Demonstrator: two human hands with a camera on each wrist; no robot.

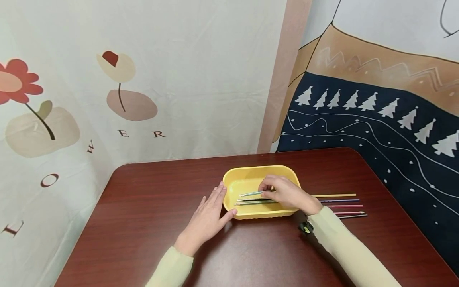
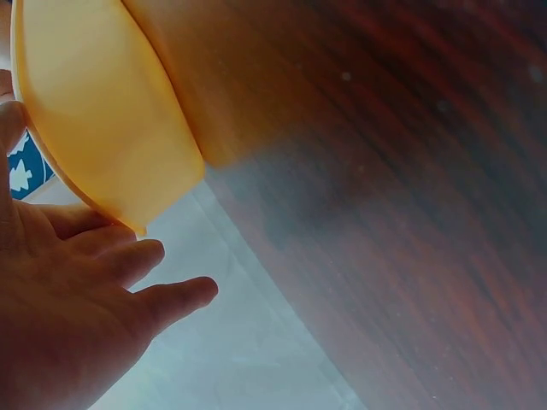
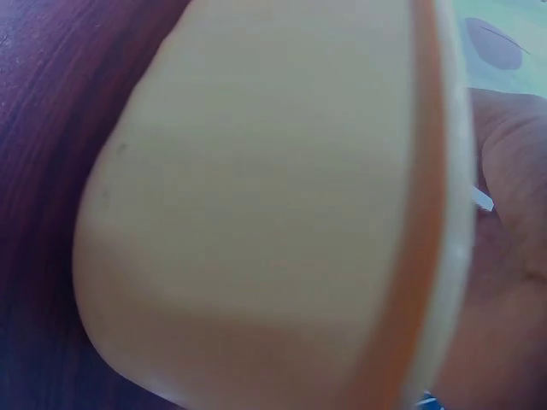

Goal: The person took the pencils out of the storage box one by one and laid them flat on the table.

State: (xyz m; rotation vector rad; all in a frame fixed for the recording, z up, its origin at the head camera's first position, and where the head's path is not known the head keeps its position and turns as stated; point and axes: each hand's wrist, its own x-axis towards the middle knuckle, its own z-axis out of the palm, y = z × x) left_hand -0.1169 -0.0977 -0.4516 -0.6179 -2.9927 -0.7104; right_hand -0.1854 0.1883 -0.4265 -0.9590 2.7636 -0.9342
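A yellow plastic basin (image 1: pixel 247 172) stands on the table. My right hand (image 1: pixel 285 193) reaches over it and pinches a slim light blue pencil (image 1: pixel 252 193) between thumb and fingers. Below that hand, several dark and greenish pencils (image 1: pixel 251 202) lie lengthwise in the basin, their right ends hidden. My left hand (image 1: pixel 206 217) rests against the basin's left end, fingers straight and thumb at the near corner. The left wrist view shows those fingers spread along the rim. In the right wrist view, the basin wall (image 3: pixel 256 171) hides most of my right hand (image 3: pixel 513 256).
Several coloured pencils (image 1: pixel 344 206) lie side by side on the brown table (image 1: pixel 150 191), right of the basin. A black wrist device (image 1: pixel 306 227) hangs at my right sleeve. Printed curtains (image 1: pixel 215 79) stand behind the table's far edge.
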